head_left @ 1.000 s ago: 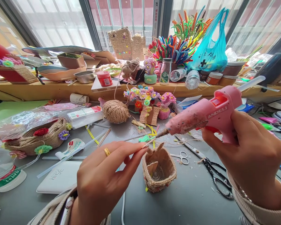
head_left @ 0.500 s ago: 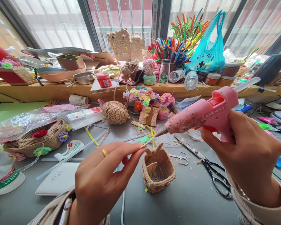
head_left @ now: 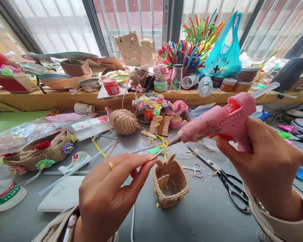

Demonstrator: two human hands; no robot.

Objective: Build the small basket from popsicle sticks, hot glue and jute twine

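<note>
My right hand (head_left: 270,161) is wrapped round the handle of a pink hot glue gun (head_left: 214,122), a clear glue stick poking out of its back. The gun's nozzle points down and left, at or touching the tip of a thin, pale strip (head_left: 160,154), perhaps wood. Thumb and forefinger of my left hand (head_left: 113,188) pinch that strip; most of it is hidden by the fingers. Just below the nozzle, a small twine-wrapped basket (head_left: 170,183) stands on the grey table (head_left: 192,222), a twine bow on its rim and a small wooden piece inside.
Small scissors (head_left: 197,170) and large black-handled scissors (head_left: 232,188) lie right of the basket. Behind are a ball of twine (head_left: 124,121) and crocheted flowers (head_left: 154,104). A white power bank (head_left: 62,193) and a twine boat-shaped basket (head_left: 40,148) lie at left. A cluttered ledge (head_left: 141,99) runs behind.
Hardly anything differs. The glue gun and both hands keep nearly the same pose, with the nozzle still at the strip's tip; the whole view shifts very slightly.
</note>
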